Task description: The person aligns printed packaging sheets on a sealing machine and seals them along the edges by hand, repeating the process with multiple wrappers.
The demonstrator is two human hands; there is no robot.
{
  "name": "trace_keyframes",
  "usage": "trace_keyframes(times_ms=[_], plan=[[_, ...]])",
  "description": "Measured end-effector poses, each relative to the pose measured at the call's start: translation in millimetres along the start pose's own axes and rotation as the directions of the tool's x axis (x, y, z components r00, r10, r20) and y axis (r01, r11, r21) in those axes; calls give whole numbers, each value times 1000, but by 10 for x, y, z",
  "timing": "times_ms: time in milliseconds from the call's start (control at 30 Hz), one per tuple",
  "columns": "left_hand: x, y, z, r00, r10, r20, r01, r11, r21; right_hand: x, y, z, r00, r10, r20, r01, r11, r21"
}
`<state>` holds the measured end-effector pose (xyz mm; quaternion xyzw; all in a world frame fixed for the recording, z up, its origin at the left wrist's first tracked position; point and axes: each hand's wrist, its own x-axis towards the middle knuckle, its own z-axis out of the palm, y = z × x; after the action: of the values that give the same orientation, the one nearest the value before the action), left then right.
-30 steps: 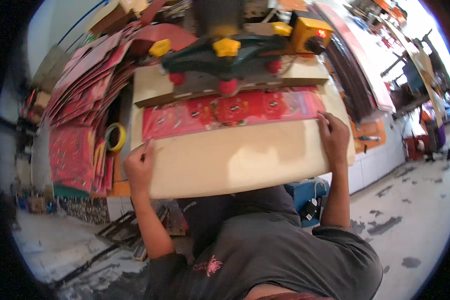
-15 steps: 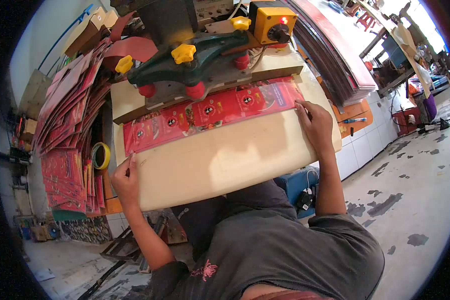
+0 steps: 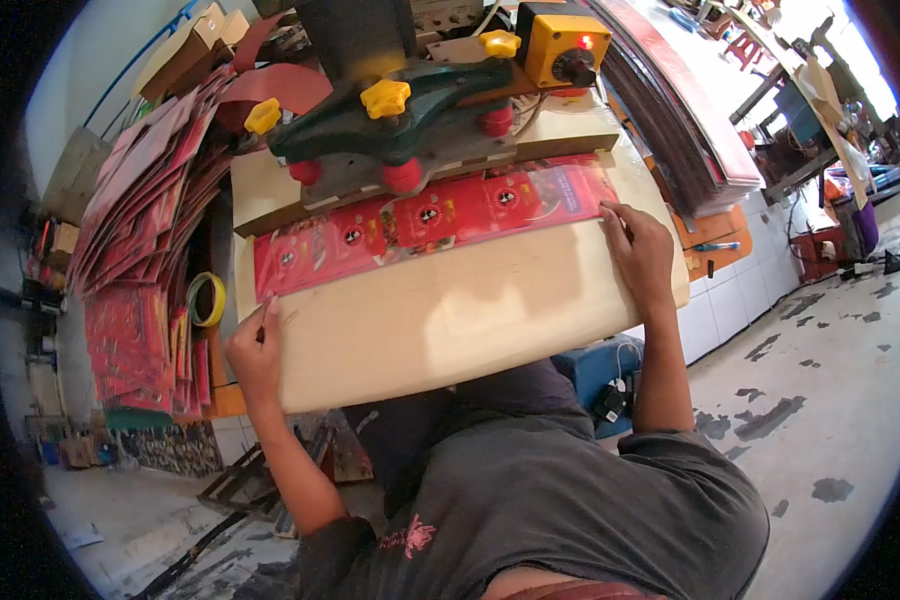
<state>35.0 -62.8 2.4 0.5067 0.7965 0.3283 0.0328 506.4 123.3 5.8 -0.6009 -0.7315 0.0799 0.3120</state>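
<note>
A long red printed plastic sheet (image 3: 440, 218) lies across the pale padded board (image 3: 440, 320), its far edge against the wooden bar under the machine head. My left hand (image 3: 255, 352) pinches the sheet's near left corner between thumb and fingers. At the near right corner, my right hand (image 3: 638, 250) holds the sheet in the same kind of pinch. Above the sheet stands the dark green machine head (image 3: 395, 115) with yellow knobs and red feet.
Stacked red printed sheets (image 3: 140, 220) fill the left side, with a yellow tape roll (image 3: 207, 300) beside them. A yellow control box (image 3: 562, 50) shows a red light. More stacked sheets (image 3: 685, 110) and a blue pen-like tool (image 3: 716, 246) are at the right.
The view has swung, so the machine and board appear further left and tilted compared with the first frame. Both hands keep their pinch at the sheet's corners.
</note>
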Motion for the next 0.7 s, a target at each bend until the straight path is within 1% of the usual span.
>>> trace_keyframes(times_ms=[67, 167, 200, 267, 367, 500, 700], plan=[[-8, -21, 21, 996, 82, -47, -82, 997, -9, 1, 11, 4, 1000, 1, 1, -1, 1000, 3], [2, -80, 51, 990, 122, -68, -123, 992, -10, 5, 44, 15, 1000, -7, 6, 7, 1000, -7], [2, -76, 46, 990, 122, -69, -123, 992, -11, 5, 47, 16, 1000, -7, 4, 7, 1000, -4], [3, -32, 22, 998, 59, -30, -59, 998, 13, 6, 49, 17, 1000, -7, 3, 7, 1000, -1], [1, -77, 55, 994, 94, -56, -95, 995, -11, 3, 49, 11, 1000, -12, 5, 12, 1000, -10], [3, -84, 60, 993, 100, -65, -101, 995, -12, 3, 49, 20, 999, -34, -14, 34, 999, -8], [12, -45, 27, 998, 40, -52, -41, 999, -32, -4, 40, 23, 1000, -15, -28, 16, 999, 34]])
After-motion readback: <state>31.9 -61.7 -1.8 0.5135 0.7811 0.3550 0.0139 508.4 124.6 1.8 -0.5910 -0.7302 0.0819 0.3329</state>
